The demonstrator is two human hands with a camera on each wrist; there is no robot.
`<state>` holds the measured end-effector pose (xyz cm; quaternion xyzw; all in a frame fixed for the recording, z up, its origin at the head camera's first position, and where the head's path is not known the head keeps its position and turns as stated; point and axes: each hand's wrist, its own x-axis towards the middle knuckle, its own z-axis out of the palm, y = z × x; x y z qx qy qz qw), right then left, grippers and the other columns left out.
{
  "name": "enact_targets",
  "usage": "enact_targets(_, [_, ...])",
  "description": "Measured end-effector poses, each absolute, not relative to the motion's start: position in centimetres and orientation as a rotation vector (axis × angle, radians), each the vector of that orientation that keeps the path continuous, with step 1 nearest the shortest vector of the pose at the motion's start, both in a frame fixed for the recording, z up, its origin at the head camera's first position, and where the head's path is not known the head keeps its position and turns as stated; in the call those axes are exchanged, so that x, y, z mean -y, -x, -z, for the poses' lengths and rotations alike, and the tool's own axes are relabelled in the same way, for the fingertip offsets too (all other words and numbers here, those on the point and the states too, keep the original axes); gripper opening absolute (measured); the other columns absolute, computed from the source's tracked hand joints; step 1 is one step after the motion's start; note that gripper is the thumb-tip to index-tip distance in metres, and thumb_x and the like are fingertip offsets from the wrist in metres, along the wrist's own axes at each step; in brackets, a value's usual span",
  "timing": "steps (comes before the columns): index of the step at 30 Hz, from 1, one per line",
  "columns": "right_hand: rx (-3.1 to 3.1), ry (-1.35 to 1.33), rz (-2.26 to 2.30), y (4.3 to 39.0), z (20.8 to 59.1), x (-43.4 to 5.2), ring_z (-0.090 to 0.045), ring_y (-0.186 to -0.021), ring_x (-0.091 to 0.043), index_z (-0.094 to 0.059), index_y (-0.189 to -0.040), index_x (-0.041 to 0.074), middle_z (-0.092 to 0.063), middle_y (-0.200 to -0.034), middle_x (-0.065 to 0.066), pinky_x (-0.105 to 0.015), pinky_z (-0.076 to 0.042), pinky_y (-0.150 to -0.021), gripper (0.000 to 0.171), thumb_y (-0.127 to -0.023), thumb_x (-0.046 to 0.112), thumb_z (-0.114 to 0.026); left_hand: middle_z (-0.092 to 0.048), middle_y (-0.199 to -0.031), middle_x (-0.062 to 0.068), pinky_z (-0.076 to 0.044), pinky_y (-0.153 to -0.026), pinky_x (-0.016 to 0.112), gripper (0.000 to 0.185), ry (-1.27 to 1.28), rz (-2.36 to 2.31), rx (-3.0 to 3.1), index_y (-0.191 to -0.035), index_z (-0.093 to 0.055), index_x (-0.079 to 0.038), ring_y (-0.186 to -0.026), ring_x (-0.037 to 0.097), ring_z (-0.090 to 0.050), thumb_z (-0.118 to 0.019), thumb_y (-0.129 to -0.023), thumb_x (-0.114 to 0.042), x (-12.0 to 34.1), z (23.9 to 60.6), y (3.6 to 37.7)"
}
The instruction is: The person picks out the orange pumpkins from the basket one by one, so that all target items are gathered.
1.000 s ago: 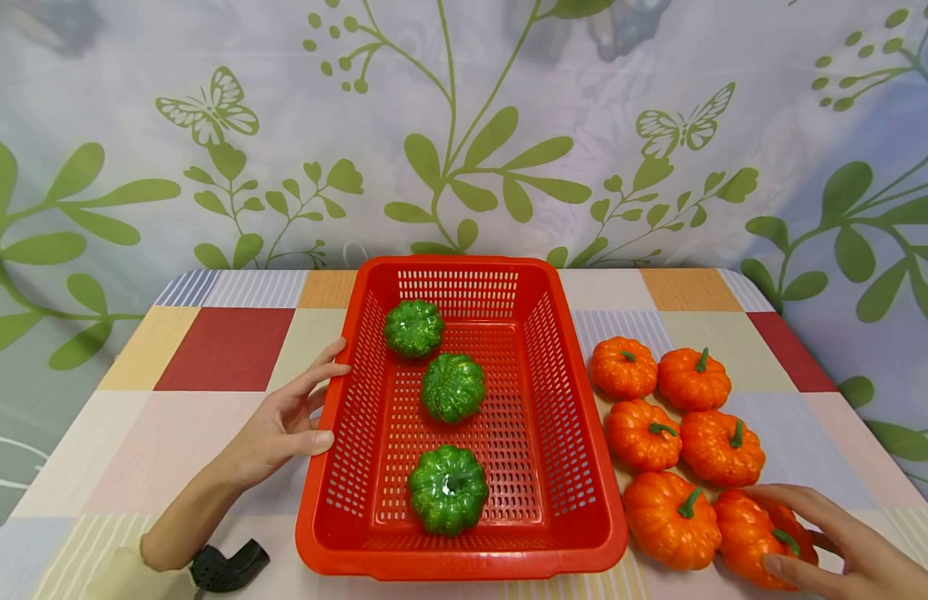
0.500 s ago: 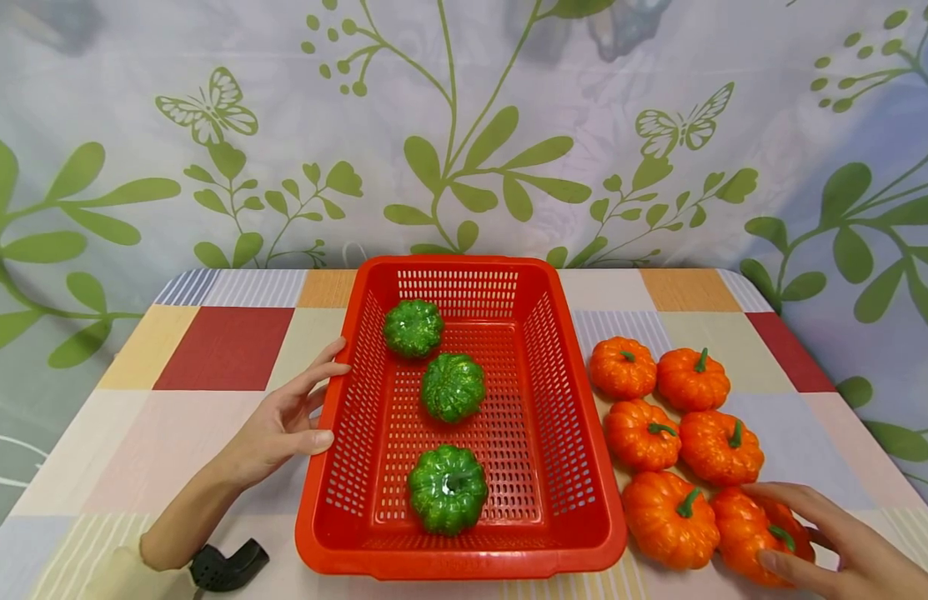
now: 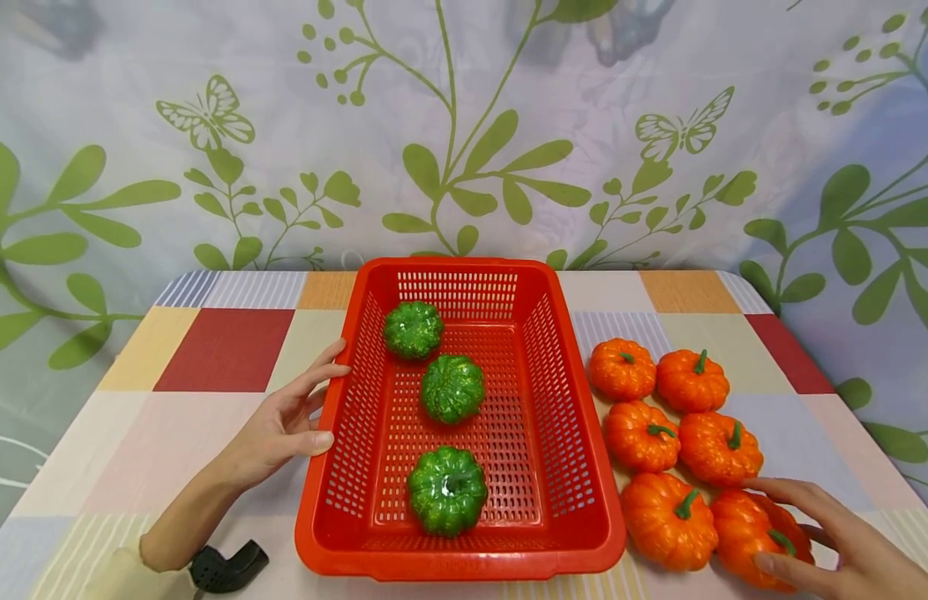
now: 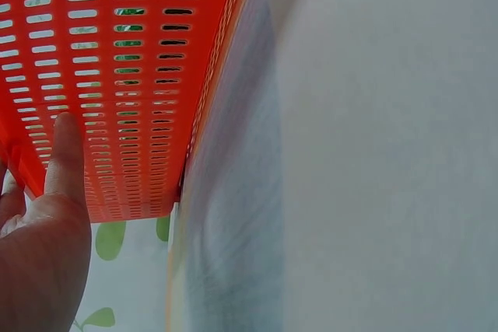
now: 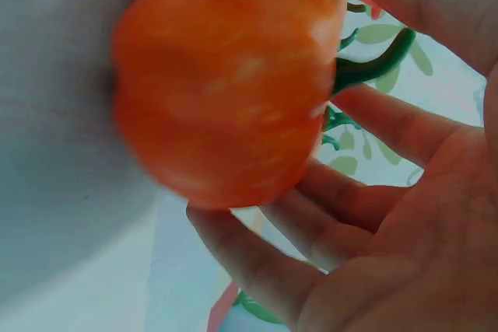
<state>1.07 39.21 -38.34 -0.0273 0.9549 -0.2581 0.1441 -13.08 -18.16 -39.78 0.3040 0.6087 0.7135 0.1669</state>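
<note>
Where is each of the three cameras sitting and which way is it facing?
Head: above the table, looking forward and down at the red basket, pumpkins, both hands and forearms.
Left wrist: low beside the basket's slotted wall, facing along it; shows the left hand touching it.
Right wrist: behind the palm, facing the orange pumpkin; shows the right hand curling around it.
Shared: head and left wrist both show the basket; head and right wrist, that pumpkin.

No readable text, label, brand or number shows anywhere.
</note>
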Motion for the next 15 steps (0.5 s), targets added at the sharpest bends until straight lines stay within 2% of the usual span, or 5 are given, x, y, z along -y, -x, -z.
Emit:
enact_targets(3, [-2.886,0.134,0.715,-1.0,38.2,-39.1,-0.046,-0.096,-0.005,-0.048,-0.127,0.010,-0.048,-0.118,-0.009,-0.040,-0.052,-0.063,0.061,-0.074,0.025,-0.075,0.001,-0.153,0.002,-0.046,-0.084,0.047,0.062,-0.862,-2.030,-1.728,-0.137,-0.029,0.005,-0.131,0.027,-0.024,-0.055,-0.081,0.007,18.2,39.8,13.1])
enact_targets(5, [-2.971,0.177,0.685,-0.8,37.7,-38.6,-0.041,-0.090,0.008,-0.051,-0.123,0.013,-0.049,-0.114,-0.003,-0.027,-0.050,-0.061,0.063,-0.069,0.026,-0.079,0.002,-0.153,0.003,-0.046,-0.085,0.047,0.062,-0.871,-2.026,-1.730,-0.137,-0.028,0.006,-0.131,0.028,-0.025,-0.055,-0.081,0.007,18.2,39.7,13.0])
enact_targets(8, [-3.063,0.236,0.660,0.0,36.1,-37.4,-0.041,-0.089,0.008,-0.054,-0.120,0.014,-0.051,-0.113,-0.003,-0.015,-0.044,-0.061,0.063,-0.065,0.027,-0.082,0.002,-0.153,0.003,-0.046,-0.085,0.046,0.064,-0.873,-2.007,-1.753,-0.138,-0.027,0.006,-0.131,0.030,-0.025,-0.055,-0.081,0.007,18.2,39.6,13.0])
enact_targets(12, [-3.147,0.302,0.701,2.7,32.9,-34.9,-0.044,-0.092,0.005,-0.058,-0.116,0.015,-0.057,-0.112,-0.007,-0.005,-0.037,-0.067,0.053,-0.069,0.026,-0.080,0.004,-0.153,-0.002,-0.045,-0.088,0.042,0.075,-0.893,-1.925,-1.867,-0.143,-0.023,-0.002,-0.131,0.032,-0.024,-0.059,-0.078,0.008,18.6,39.0,13.3])
enact_targets(15, [-3.157,0.368,0.777,6.2,30.5,-32.7,-0.046,-0.098,0.000,-0.059,-0.115,0.014,-0.059,-0.112,-0.006,-0.011,-0.042,-0.074,0.045,-0.075,0.024,-0.075,0.004,-0.153,-0.004,-0.043,-0.092,0.037,0.087,-0.930,-1.845,-1.989,-0.147,-0.017,-0.012,-0.132,0.033,-0.023,-0.061,-0.076,0.012,19.0,38.0,14.2])
